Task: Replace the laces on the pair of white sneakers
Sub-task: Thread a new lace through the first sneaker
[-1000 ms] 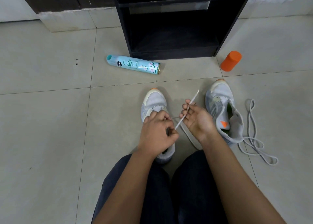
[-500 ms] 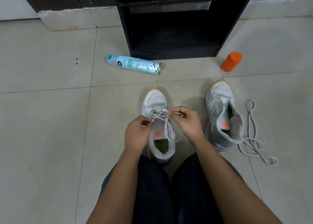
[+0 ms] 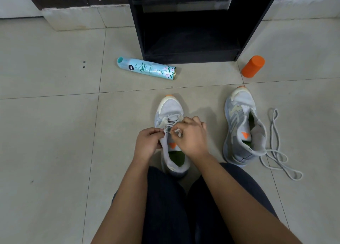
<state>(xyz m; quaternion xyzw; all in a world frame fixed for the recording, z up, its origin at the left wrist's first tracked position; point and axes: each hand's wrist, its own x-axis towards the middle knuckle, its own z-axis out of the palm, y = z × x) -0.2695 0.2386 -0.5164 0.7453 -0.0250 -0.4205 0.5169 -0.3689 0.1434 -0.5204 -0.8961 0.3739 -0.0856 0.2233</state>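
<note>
— Where is the shoe you're lacing?

— On the floor tiles just beyond my knees: one white sneaker [image 3: 170, 108], toe pointing away, its lace [image 3: 172, 122] crossing the front eyelets.

— And your grip?

— My left hand [image 3: 147, 142] pinches one stretch of that lace; my right hand [image 3: 191, 138], fingers curled, pinches it just beside, over the tongue.

— The other one?

— The second sneaker [image 3: 239, 118] stands to the right, unlaced, a loose lace [image 3: 274, 151] coiled beside it. Farther off lie a spray can [image 3: 147, 68] and an orange bottle [image 3: 253, 66].

Both hands pinch the white lace [image 3: 170, 127] over the near sneaker [image 3: 170, 113]: left hand [image 3: 148, 142] on one side, right hand [image 3: 191, 137] on the other.
</note>
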